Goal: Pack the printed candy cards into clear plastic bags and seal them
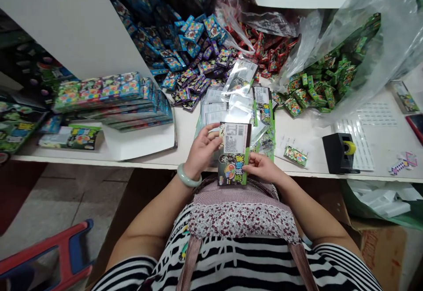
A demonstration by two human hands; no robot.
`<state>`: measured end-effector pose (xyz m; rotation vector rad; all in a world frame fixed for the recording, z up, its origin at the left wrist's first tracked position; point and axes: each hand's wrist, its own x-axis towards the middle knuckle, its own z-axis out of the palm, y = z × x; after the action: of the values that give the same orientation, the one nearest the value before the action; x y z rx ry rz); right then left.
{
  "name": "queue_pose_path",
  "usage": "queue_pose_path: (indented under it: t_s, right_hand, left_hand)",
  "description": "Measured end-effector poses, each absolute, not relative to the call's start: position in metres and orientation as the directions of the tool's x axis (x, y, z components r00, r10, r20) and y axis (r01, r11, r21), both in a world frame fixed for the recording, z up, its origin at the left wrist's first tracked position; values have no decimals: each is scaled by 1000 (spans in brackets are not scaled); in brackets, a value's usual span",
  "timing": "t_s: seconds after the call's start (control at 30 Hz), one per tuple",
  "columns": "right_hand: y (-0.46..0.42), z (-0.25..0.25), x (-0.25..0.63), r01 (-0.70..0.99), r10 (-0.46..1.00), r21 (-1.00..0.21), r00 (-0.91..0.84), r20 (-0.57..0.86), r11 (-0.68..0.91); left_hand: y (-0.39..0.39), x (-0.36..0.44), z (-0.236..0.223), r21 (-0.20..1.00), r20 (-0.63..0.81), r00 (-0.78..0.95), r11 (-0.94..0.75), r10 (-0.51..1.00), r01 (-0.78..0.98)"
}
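Note:
My left hand (202,151) and my right hand (262,168) together hold a printed card packet (233,158) upright over the table's front edge. The packet is dark with a green lower part and a white barcode label near its top. The left fingers pinch its upper left edge; the right fingers grip its lower right side. A pale green bangle (188,177) sits on my left wrist. Just behind the packet lies a heap of clear plastic sleeves (228,106) and green-edged packets (266,119).
Piles of small boxes cover the white table (307,128): blue ones (188,48), red ones (269,48), green ones (317,86) spilling from a clear bag. Stacked flat packets (112,99) lie left. A black tape dispenser (340,152) stands right. A red stool (56,255) is below left.

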<state>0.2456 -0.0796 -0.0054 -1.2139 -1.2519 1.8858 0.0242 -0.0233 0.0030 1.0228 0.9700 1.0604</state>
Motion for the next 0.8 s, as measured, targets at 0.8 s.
queue_pose_path:
  t_s: [0.8]
  right_hand:
    - [-52, 15, 259, 269, 991, -960, -128, 48, 81]
  left_hand:
    - [-28, 23, 0, 987, 148, 352, -159, 924, 4]
